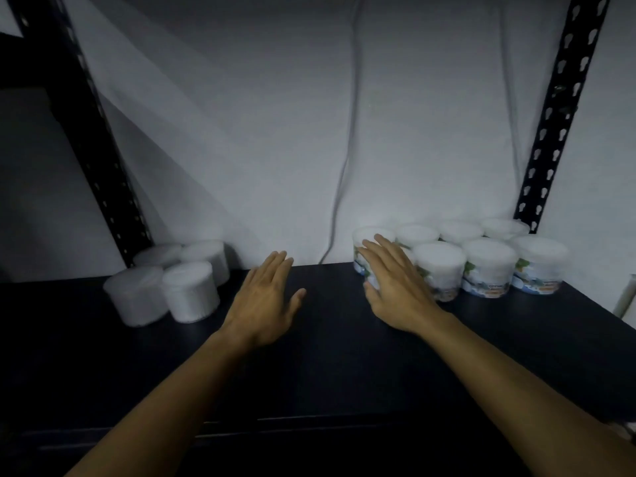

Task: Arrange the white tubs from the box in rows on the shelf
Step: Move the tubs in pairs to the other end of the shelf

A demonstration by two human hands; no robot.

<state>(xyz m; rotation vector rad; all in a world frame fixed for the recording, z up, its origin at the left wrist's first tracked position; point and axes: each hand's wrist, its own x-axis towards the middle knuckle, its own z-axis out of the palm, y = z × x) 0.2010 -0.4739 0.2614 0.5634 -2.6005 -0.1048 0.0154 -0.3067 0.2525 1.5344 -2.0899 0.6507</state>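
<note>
White tubs (437, 270), eight upright by the flat right hand (395, 287) touching them (four more (165, 287) beyond the open, empty left hand (268, 297)).

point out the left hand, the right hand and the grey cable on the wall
left hand (266, 299): head view, back of the hand
right hand (392, 287): head view, back of the hand
grey cable (347, 160): head view, mid-length against the wall

Dim, bluish light falls on the wall (275, 132), leaving the shelf (327, 373) nearly black. Soft blur throughout; uprights bow at the edges.
</note>
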